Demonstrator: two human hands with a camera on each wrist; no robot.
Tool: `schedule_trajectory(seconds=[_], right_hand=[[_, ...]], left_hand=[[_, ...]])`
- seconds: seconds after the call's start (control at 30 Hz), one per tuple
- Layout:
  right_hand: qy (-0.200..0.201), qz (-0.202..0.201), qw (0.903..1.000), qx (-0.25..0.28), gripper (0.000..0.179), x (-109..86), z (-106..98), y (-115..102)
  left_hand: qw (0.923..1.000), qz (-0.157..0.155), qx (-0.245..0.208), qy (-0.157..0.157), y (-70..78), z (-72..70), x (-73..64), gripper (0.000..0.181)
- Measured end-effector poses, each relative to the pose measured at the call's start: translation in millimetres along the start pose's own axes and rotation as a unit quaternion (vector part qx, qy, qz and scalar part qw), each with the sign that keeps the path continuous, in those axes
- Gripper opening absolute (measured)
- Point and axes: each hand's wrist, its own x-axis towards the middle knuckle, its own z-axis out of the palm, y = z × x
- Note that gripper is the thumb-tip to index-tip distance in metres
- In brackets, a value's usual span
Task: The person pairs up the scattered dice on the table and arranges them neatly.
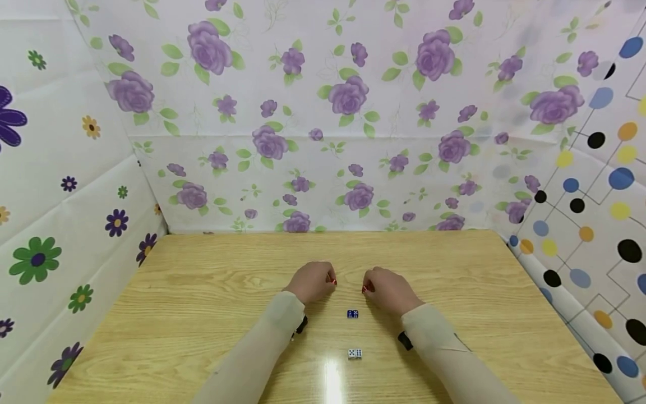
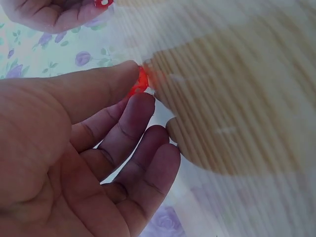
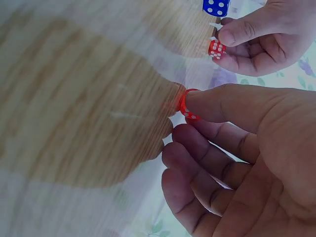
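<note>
My left hand pinches a small red die with white dots between thumb and fingers, right at the tabletop. Facing it across a short gap, my right hand pinches a second red die, also close to the wood. Most of each red die is hidden behind the fingertips. Between the wrists and nearer to me, two blue dice sit side by side. Closer still, two white dice with dark dots lie side by side, in line with the blue pair.
All of this is on a wooden table with light grain. A purple-flowered cloth hangs behind its far edge, and patterned cloths hang along the left and right sides. A bright light reflection shows near the front.
</note>
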Motion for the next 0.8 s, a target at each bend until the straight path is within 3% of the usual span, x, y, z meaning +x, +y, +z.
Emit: schedule_trajectory(seconds=[0.27,0.47,0.8], right_hand=[[-0.005,-0.007,0.9999,0.012,0.008,3.2,1,-7],[-0.009,0.016,0.9996,0.023,0.005,2.5,-1,-2],[0.000,0.008,0.9993,0.038,0.004,1.2,-8,0]], left_hand=[[0.9999,0.001,0.000,-0.012,8.8,4.2,1.2,0.004],[0.9998,-0.005,-0.010,-0.017,9.8,4.7,0.9,0.010],[0.9999,-0.016,-0.002,0.001,14.1,7.2,-2.0,0.006]])
